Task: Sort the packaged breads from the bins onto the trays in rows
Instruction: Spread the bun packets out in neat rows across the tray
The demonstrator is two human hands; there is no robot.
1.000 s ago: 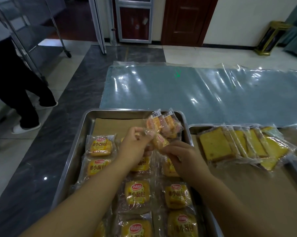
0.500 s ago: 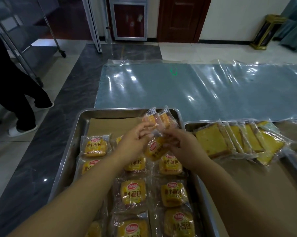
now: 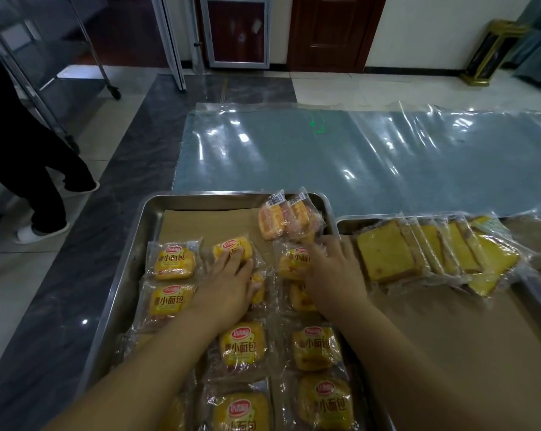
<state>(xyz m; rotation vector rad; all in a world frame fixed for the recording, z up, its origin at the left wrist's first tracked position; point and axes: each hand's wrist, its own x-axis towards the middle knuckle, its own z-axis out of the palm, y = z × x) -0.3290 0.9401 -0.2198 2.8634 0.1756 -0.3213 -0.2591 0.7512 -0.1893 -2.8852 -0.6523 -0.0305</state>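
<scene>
Grey marble floor and a wide sheet of clear plastic (image 3: pixel 325 157) lie beyond the steel tray (image 3: pixel 152 213) in front of me. My left hand (image 3: pixel 228 284) lies palm down, fingers straight and close together, pressing on a yellow bread packet (image 3: pixel 232 247) at the top of the middle row. My right hand (image 3: pixel 333 275) is palm down too, fingers loosely spread. It rests on another yellow packet (image 3: pixel 289 262) in the right-hand row, and its fingertips reach the lower edge of two pink-orange packets (image 3: pixel 286 217) leaning together in the tray's far right corner. More yellow packets (image 3: pixel 241 345) fill the tray in rows under and around my forearms. Bare brown paper (image 3: pixel 207 222) shows along the far edge, left of the pink pair. Just beside it on the right, a second tray (image 3: pixel 345 223) holds overlapping sliced-cake packets (image 3: pixel 384 256), with open paper nearer me. A person in dark trousers (image 3: pixel 29 169) stands off to the left by a wheeled rack (image 3: pixel 106 73).
</scene>
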